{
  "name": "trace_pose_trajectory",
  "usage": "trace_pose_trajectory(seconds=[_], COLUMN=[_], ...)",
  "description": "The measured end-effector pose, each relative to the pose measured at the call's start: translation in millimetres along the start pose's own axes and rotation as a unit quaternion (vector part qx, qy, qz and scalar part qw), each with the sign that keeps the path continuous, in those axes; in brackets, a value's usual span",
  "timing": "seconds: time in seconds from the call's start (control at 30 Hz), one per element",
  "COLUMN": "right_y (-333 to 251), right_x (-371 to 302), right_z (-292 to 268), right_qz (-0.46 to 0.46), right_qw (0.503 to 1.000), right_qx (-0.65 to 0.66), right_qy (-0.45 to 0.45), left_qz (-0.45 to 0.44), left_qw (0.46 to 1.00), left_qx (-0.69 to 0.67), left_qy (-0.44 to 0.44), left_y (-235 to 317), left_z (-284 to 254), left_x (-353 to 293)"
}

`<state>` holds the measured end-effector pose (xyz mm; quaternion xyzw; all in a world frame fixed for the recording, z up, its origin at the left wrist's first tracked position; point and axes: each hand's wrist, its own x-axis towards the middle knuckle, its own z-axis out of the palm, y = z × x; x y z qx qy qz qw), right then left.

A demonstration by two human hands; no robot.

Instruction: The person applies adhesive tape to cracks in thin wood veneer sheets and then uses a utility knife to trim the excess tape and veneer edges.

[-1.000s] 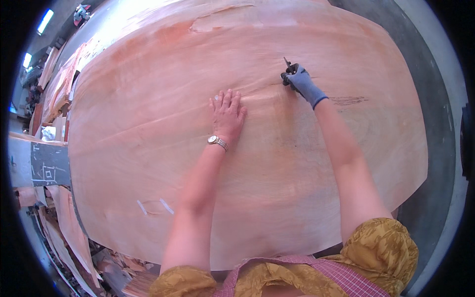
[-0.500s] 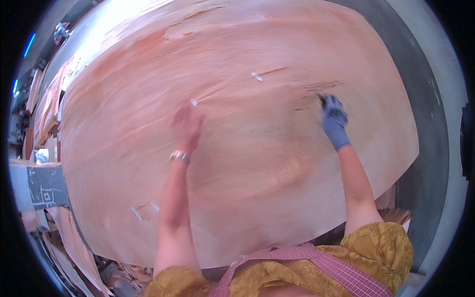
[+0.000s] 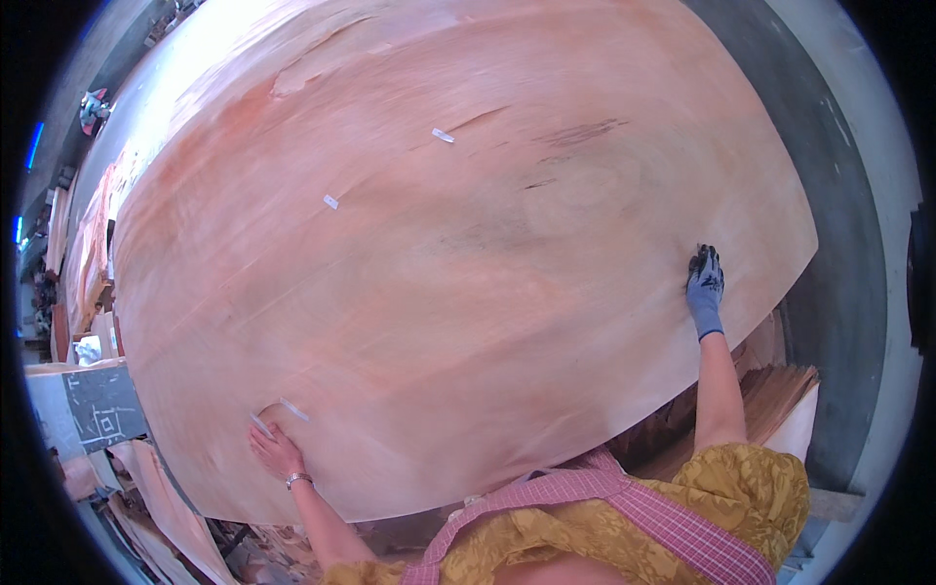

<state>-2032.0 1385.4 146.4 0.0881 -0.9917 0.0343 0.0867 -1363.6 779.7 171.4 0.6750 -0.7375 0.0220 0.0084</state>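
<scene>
A large, thin sheet of pinkish-tan wood veneer (image 3: 468,322) spreads out in front of me. My left hand (image 3: 277,450), bare and with a metal-banded watch at the wrist, lies on its lower left part with fingers stretched out. Its fingertips touch or nearly touch a short white tape strip (image 3: 261,426); a second tape strip (image 3: 293,409) lies just beside, with a curved crack between them. My right hand (image 3: 705,283), in a grey-blue glove with black finger coating, rests near the sheet's right edge. Its fingers are drawn together, and a small pale tip shows at them, too small to name.
Two more white tape pieces, one farther up (image 3: 443,136) and one left of it (image 3: 331,202), stick to the veneer. Dark splits (image 3: 585,134) mark the upper middle. Stacked veneer sheets (image 3: 760,414) show beneath the right edge. A grey board with chalk marks (image 3: 102,409) stands at left.
My left hand has come down and left from the middle tape piece to the lower left strips. My right hand has moved down and right, away from the dark splits.
</scene>
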Motion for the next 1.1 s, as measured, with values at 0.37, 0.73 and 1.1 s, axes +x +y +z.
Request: trace_pose_trajectory(seconds=[0.37,0.73,1.1], right_y=[45.3,68.9,34.5], right_x=[-40.0,-19.6,15.3], right_z=[-43.6,-30.1,-13.2], right_qz=[-0.020,-0.061,-0.078], right_qw=[1.000,0.995,0.996], right_qx=[0.000,-0.020,-0.002], right_qy=[-0.004,0.079,-0.031], left_qz=[-0.034,0.059,0.074], left_qw=[0.998,0.996,0.996], left_qx=[-0.037,-0.019,-0.022], left_qy=[-0.022,0.063,0.033], left_y=[-34.3,-48.3,11.2], left_z=[-28.0,-3.7,-3.8], left_x=[-87.1,-105.0,-85.1])
